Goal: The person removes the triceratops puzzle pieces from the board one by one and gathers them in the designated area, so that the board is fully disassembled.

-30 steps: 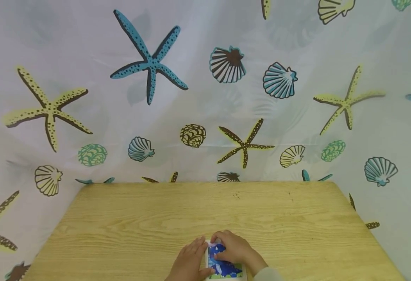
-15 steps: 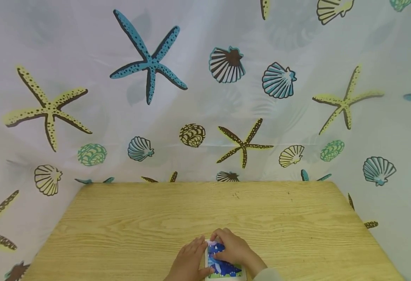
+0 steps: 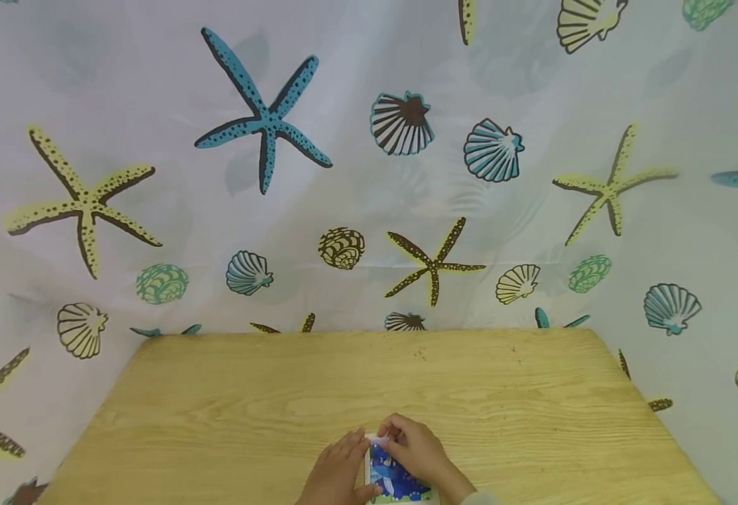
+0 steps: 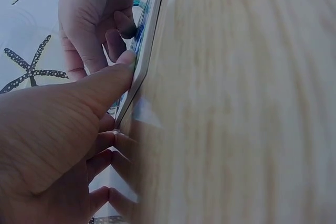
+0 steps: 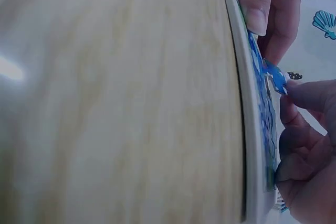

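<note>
- From the head camera, shows a small white-rimmed board [image 5: 249,93] on a wood-grain table [image 3: 236,407], at the bottom of the view between two hands; bears a blue dinosaur picture [image 3: 394,484].
- Just changed: with the thumb of the right hand [image 3: 417,447], has left the middle of the picture for its far edge, now close to the fingertips.
- In the right-wrist view, pinches a small blue piece [image 5: 276,79] between right thumb and finger, almost no gap apart; holds it tilted at the picture's surface. Whether wholly free of the board, cannot tell.
- With the left hand [image 3: 334,470], keeps much the same place: fingers mostly straight along the board's left side, thumb spread apart and resting on the picture, not curled round anything.
- Seems to mean handling of one loose piece, with the board steadied from the left; probably leaves the picture incomplete near its far-left corner.
</note>
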### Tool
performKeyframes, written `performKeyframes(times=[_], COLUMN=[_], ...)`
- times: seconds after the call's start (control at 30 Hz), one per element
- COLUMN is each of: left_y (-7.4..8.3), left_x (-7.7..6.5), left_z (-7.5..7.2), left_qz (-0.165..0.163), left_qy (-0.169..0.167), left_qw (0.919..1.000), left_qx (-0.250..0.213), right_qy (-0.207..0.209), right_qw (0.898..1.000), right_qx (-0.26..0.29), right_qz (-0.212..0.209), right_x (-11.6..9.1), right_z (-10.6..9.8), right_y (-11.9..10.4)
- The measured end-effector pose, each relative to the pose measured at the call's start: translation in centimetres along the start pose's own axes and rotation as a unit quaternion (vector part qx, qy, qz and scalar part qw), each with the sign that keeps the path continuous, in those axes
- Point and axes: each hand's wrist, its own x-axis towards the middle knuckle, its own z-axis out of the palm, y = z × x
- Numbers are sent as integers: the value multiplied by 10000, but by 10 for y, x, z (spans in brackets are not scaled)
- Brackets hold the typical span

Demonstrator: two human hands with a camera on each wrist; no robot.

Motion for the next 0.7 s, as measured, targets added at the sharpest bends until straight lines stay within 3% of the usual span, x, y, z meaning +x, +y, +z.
performKeyframes(times=[0.13, 0.3, 0.57, 0.7], left_y=[0, 0, -8, -11], left_x=[1, 4, 10, 10], left_z=[1, 1, 8, 9], left_qz=[-15, -61, 45, 163], left_qy=[22, -50, -117, -22], left_qw=[10000, 10000, 9998, 9998], left_qx=[12, 28, 171, 139], right_qy=[201, 301, 491, 521], right_qw=[9964, 9825, 9688, 9740], right_qx=[811, 1784, 2238, 1966], right_qz=[142, 449, 950, 998], right_x=[0, -1, -21, -38], right_z=[-1, -20, -73, -92], right_y=[0, 7, 47, 65])
